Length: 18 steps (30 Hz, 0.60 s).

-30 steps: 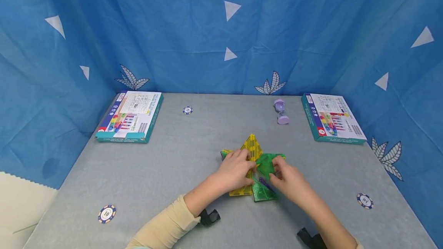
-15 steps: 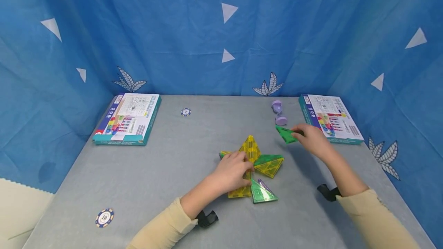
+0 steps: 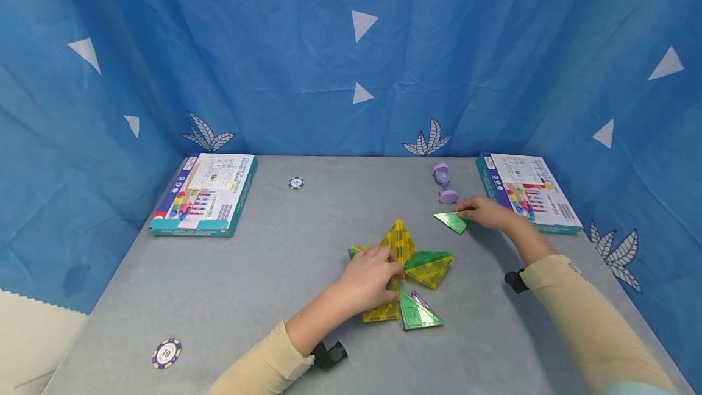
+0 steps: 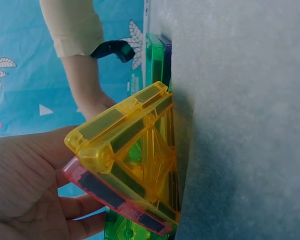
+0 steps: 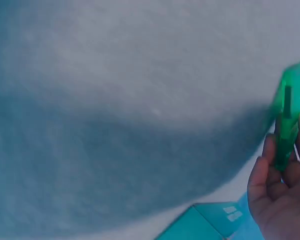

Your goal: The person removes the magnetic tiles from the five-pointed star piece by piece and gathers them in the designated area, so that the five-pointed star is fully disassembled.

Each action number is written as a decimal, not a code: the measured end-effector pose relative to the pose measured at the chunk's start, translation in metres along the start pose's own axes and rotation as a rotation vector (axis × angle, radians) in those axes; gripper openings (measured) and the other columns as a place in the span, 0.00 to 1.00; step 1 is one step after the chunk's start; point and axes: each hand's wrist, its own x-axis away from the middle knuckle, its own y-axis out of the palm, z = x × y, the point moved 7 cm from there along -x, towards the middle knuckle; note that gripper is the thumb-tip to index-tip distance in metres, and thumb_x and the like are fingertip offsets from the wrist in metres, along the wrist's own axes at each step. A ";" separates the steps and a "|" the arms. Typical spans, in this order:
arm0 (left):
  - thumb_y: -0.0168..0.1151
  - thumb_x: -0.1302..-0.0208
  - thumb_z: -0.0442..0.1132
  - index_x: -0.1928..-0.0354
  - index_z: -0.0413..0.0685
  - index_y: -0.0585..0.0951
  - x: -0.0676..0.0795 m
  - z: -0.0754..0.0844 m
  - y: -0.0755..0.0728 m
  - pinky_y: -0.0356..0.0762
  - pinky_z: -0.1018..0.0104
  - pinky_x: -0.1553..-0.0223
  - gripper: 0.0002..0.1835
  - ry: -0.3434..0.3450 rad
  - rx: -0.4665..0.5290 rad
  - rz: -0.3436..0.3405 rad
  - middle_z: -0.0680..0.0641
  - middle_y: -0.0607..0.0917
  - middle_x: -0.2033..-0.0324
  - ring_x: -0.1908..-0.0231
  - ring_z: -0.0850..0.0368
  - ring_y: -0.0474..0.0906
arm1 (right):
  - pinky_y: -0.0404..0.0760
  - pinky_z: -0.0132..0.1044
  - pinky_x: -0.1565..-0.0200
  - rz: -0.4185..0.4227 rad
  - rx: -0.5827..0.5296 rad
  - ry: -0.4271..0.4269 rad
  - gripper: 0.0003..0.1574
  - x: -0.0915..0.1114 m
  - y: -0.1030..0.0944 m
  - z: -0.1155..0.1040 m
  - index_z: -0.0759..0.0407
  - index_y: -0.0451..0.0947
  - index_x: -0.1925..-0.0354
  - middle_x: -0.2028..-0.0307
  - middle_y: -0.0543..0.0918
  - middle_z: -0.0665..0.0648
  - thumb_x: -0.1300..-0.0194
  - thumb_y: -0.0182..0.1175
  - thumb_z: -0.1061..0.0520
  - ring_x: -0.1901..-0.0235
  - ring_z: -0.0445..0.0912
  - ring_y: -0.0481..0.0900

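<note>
At the table's middle, my left hand [image 3: 370, 282] holds a star-like build of yellow and green magnetic tiles [image 3: 399, 241]. In the left wrist view its fingers reach behind a yellow triangular end [image 4: 152, 150], which has a red tile [image 4: 115, 195] along its lower side. Farther back on the right, my right hand [image 3: 485, 212] pinches a green triangular magnetic tile [image 3: 451, 221] low over the table. The right wrist view shows that tile between thumb and fingertips. In front of the build lies a loose green triangle [image 3: 419, 316], with a purple tile [image 3: 423, 301] partly under it.
A purple hourglass [image 3: 444, 183] lies just behind the right hand. Flat boxes stand at the back left [image 3: 205, 194] and back right [image 3: 529, 191]. Poker chips lie at the back [image 3: 296, 183] and front left [image 3: 167, 353]. A blue curtain [image 3: 307, 47] borders the table.
My right hand has pulled the green triangular tile off the build's right side, carried it to the back right and lowered it towards the table. The left hand has stayed on the build.
</note>
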 end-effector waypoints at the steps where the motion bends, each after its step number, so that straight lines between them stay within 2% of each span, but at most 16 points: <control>1: 0.69 0.48 0.54 0.58 0.62 0.83 0.000 0.000 0.000 0.66 0.55 0.45 0.15 0.001 0.002 0.002 0.56 0.74 0.57 0.54 0.58 0.70 | 0.73 0.48 0.53 0.013 -0.001 0.002 0.18 0.000 0.001 0.001 0.71 0.74 0.48 0.54 0.78 0.66 0.29 0.48 0.60 0.58 0.53 0.71; 7: 0.70 0.49 0.54 0.60 0.61 0.83 0.000 0.001 -0.003 0.68 0.56 0.48 0.15 0.007 0.010 0.020 0.56 0.74 0.59 0.55 0.58 0.71 | 0.67 0.59 0.45 0.130 0.041 0.024 0.22 0.015 0.000 -0.003 0.69 0.70 0.42 0.45 0.72 0.71 0.31 0.50 0.59 0.45 0.63 0.68; 10: 0.70 0.49 0.54 0.60 0.61 0.83 -0.001 0.000 -0.004 0.68 0.56 0.49 0.15 0.010 0.014 0.023 0.56 0.74 0.59 0.55 0.58 0.71 | 0.71 0.57 0.48 0.206 0.051 0.044 0.22 0.032 -0.004 -0.015 0.69 0.71 0.43 0.46 0.73 0.70 0.32 0.51 0.59 0.46 0.62 0.69; 12: 0.70 0.49 0.54 0.60 0.61 0.83 -0.001 0.000 -0.004 0.68 0.55 0.49 0.15 0.013 0.016 0.022 0.55 0.75 0.59 0.55 0.58 0.71 | 0.75 0.52 0.53 0.232 0.030 0.061 0.21 0.048 -0.002 -0.025 0.68 0.73 0.45 0.51 0.77 0.67 0.32 0.52 0.58 0.52 0.59 0.73; 15: 0.70 0.49 0.53 0.60 0.61 0.83 -0.001 0.000 -0.005 0.68 0.55 0.48 0.15 0.018 0.016 0.019 0.55 0.75 0.58 0.55 0.57 0.71 | 0.78 0.42 0.61 0.199 -0.032 0.057 0.18 0.075 0.014 -0.040 0.68 0.75 0.49 0.59 0.80 0.62 0.33 0.54 0.58 0.61 0.51 0.76; 18: 0.70 0.49 0.53 0.60 0.61 0.83 -0.001 0.000 -0.004 0.68 0.55 0.48 0.15 0.024 0.015 0.013 0.55 0.75 0.59 0.55 0.58 0.71 | 0.76 0.36 0.66 0.120 -0.091 0.028 0.17 0.097 0.044 -0.056 0.68 0.77 0.53 0.64 0.81 0.57 0.35 0.57 0.58 0.67 0.45 0.74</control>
